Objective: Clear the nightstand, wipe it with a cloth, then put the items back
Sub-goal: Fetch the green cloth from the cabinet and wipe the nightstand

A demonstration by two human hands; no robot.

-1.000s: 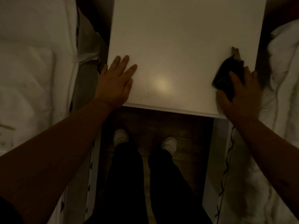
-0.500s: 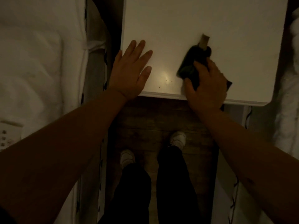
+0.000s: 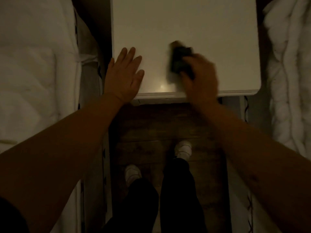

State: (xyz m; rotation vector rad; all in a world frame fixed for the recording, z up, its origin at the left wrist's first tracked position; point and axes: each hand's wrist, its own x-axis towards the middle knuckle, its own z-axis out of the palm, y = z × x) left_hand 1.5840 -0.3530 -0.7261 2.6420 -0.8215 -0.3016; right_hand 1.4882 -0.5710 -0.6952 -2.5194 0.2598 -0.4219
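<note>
A person in dark trousers (image 3: 178,199) and white shoes (image 3: 183,148) stands on a dark wooden floor (image 3: 151,125) before a white, flat-topped nightstand worktop (image 3: 185,27), seen from above in dim light. Both bare forearms reach forward to the worktop's near edge. The left hand (image 3: 123,76) lies flat on the worktop's near left corner, fingers straight and slightly spread, holding nothing. The right hand (image 3: 201,76), blurred, sits just right of the middle of the near edge, its fingers curled over a dark, crumpled cloth (image 3: 179,58) pressed against the worktop. The cloth shows beyond the fingers as a bunched dark mass, its long axis running roughly from the near edge toward the far one; its exact outline is smeared. White bedding (image 3: 33,64) lies left of the worktop, and rumpled white bedding (image 3: 289,64) right of it. A dark cord (image 3: 246,105) hangs below the worktop's near right corner.
</note>
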